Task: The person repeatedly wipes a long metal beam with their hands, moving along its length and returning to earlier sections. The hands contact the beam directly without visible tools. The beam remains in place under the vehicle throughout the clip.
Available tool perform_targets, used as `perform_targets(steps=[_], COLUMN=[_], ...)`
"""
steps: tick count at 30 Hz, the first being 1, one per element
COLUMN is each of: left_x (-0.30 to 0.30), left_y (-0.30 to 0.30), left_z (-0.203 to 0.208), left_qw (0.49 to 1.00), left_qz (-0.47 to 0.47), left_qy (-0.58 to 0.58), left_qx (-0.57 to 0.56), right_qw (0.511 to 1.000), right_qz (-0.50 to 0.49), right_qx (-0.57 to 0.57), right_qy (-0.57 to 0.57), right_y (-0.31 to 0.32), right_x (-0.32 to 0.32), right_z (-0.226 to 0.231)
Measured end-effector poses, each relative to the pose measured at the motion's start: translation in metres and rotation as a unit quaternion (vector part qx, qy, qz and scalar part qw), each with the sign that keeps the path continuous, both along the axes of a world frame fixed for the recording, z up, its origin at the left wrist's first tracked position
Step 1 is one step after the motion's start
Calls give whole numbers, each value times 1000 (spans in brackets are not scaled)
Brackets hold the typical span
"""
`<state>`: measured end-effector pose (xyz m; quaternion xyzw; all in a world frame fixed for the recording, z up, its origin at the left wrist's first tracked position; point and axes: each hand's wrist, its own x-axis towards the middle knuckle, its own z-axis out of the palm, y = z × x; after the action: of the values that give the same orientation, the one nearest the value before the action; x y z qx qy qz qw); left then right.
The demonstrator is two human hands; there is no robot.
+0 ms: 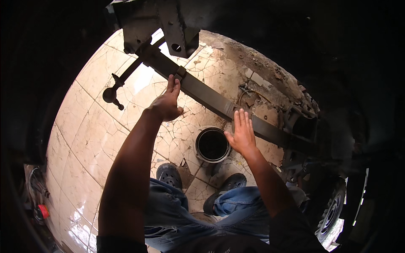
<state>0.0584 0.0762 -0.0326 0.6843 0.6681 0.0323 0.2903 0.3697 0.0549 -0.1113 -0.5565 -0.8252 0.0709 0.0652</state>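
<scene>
A long dark metal bar, which looks like a leaf spring [204, 92], runs slantwise from the upper left to the right. My left hand [168, 103] is open, its extended fingertips against the bar beside a raised clamp band [180, 72]. Farther right along it, my right hand [243, 135] lies open with its fingers straight, the tips at the bar's near edge. Neither hand grips anything. Below the bar, between my hands, a round bucket [198, 148] with a dark inside stands on the floor, close to my right thumb.
Overhead at the upper left hangs a metal bracket [168, 26]. A rod with a ball-like joint [109, 95] sticks out below it. Cracked tiles [90, 126] cover the floor, with broken rubble [257, 90] at the right. A wheel [332, 213] stands at the lower right.
</scene>
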Motion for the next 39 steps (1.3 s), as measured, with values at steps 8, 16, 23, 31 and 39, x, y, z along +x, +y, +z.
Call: perform_targets(steps=[8, 16, 23, 31, 39], left_x=[7, 5, 4, 12, 9], left_y=[3, 6, 1, 6, 2], left_z=[2, 5, -6, 4, -4], left_qw=[1000, 1000, 999, 1000, 999], left_qz=[-9, 3, 5, 0, 3], left_qy=[-4, -18, -5, -3, -17], left_qx=[20, -1, 36, 9, 31], right_qw=[999, 999, 1000, 999, 999], right_qz=[-38, -32, -3, -30, -9], right_qx=[-9, 25, 9, 7, 0], right_qy=[-8, 0, 5, -13, -36], right_y=[24, 14, 1, 22, 6], right_x=[-5, -6, 2, -4, 4], right_z=[2, -1, 0, 0, -1])
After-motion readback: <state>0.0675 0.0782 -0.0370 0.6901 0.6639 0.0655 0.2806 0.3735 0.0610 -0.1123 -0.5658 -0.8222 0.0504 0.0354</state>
